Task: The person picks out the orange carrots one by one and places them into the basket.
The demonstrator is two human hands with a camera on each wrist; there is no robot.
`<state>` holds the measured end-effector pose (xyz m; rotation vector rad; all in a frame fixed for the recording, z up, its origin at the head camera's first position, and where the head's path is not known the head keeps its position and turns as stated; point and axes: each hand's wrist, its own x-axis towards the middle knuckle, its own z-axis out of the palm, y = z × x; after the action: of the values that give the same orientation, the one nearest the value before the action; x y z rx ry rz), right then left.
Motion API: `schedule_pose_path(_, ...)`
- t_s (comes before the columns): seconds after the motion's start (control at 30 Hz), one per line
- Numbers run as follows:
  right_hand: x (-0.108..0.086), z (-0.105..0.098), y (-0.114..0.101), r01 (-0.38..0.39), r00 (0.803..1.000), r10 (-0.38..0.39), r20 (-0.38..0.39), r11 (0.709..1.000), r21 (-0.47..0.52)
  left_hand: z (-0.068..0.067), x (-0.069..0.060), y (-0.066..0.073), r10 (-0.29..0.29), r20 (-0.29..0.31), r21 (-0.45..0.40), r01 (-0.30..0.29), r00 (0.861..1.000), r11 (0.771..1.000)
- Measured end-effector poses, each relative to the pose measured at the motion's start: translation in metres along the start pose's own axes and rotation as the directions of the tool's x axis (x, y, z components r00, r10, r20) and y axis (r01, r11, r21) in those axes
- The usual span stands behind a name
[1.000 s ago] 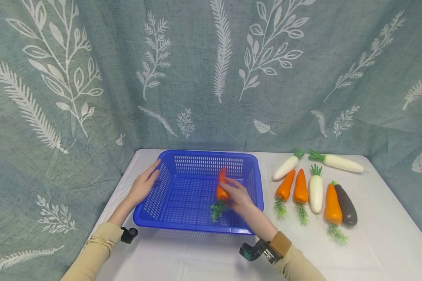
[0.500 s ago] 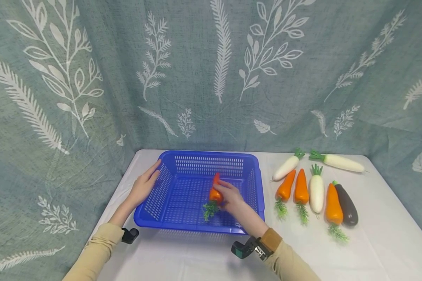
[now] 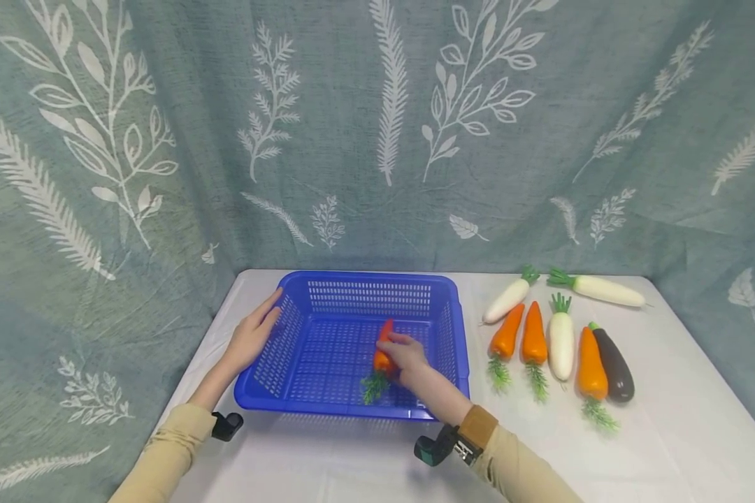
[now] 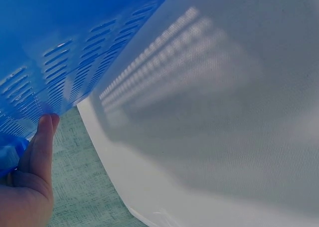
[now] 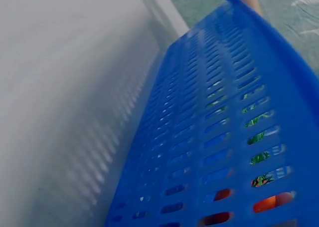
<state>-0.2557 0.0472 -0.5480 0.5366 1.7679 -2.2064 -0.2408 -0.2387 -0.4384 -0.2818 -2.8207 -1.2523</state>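
In the head view, my right hand (image 3: pixel 409 355) grips an orange carrot (image 3: pixel 382 362) with green leafy tops, inside the blue perforated basket (image 3: pixel 352 411). The carrot's tip points away and its leaves lie nearest the front wall. Part of it hides behind my fingers. My left hand (image 3: pixel 252 339) holds the basket's left rim. In the left wrist view, its fingers (image 4: pixel 45 147) lie along the outer wall. Through the slots in the right wrist view, bits of orange carrot (image 5: pixel 264 204) and green leaves (image 5: pixel 258 137) show.
Right of the basket on the white-covered table (image 3: pixel 654 433) lie three carrots (image 3: pixel 533 335), three white radishes (image 3: pixel 561 346) and a dark eggplant (image 3: pixel 615 367). A patterned green-grey curtain (image 3: pixel 352 140) hangs behind the table and along both sides.
My right hand has moved the carrot left and slightly toward the front within the basket. My left hand stays at the rim. The head view has shifted slightly.
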Motion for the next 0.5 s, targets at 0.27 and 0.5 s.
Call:
schedule_pose_path(0.27, 0.02, 0.004, 0.017, -0.005, 1.0, 0.004, -0.024, 0.999, -0.043, -0.001, 0.0, -0.002, 0.007, -0.004, 0.005, -0.007, 1.0, 1.0)
schedule_pose_path(0.5, -0.053, 0.018, -0.033, -0.001, 1.0, 0.0, -0.024, 0.998, -0.068, 0.0, 0.001, -0.003, 0.014, -0.007, 0.002, -0.014, 1.0, 1.0)
